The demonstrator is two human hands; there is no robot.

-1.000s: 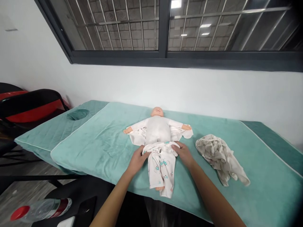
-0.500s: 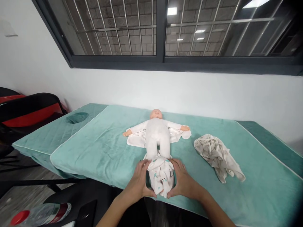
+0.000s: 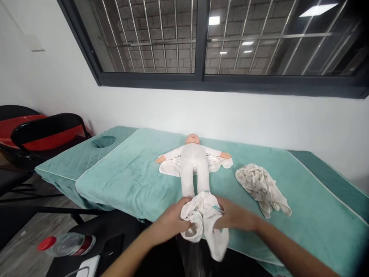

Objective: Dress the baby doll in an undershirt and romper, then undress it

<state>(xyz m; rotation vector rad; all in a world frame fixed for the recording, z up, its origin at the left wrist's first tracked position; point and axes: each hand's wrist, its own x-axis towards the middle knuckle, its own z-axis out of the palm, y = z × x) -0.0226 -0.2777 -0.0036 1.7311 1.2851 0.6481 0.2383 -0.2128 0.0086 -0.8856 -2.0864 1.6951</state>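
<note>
A baby doll point(image 3: 193, 157) in a white bodysuit lies on its back on the green-covered bed, arms spread, legs toward me. A white cloth garment is spread open beneath its arms and upper body. Just below its feet I hold crumpled white baby pants point(image 3: 201, 213) with small printed marks; one leg hangs down past the bed's edge. My left hand point(image 3: 175, 217) is closed on the left side of the pants. On the other side, my right hand point(image 3: 232, 213) grips the fabric, slightly blurred. The doll's feet are hidden behind the cloth.
A crumpled off-white cloth point(image 3: 262, 188) lies to the right on the green bed cover point(image 3: 127, 169). At lower left, a red-capped bottle point(image 3: 67, 244) and a white device point(image 3: 88, 266) rest on a black seat. Folding chairs point(image 3: 52, 134) stand at the left, below a barred window.
The pants have come away from the doll's lower legs toward me, and one leg of them now hangs loose. Both hands have closed on the fabric. The view has shifted slightly left.
</note>
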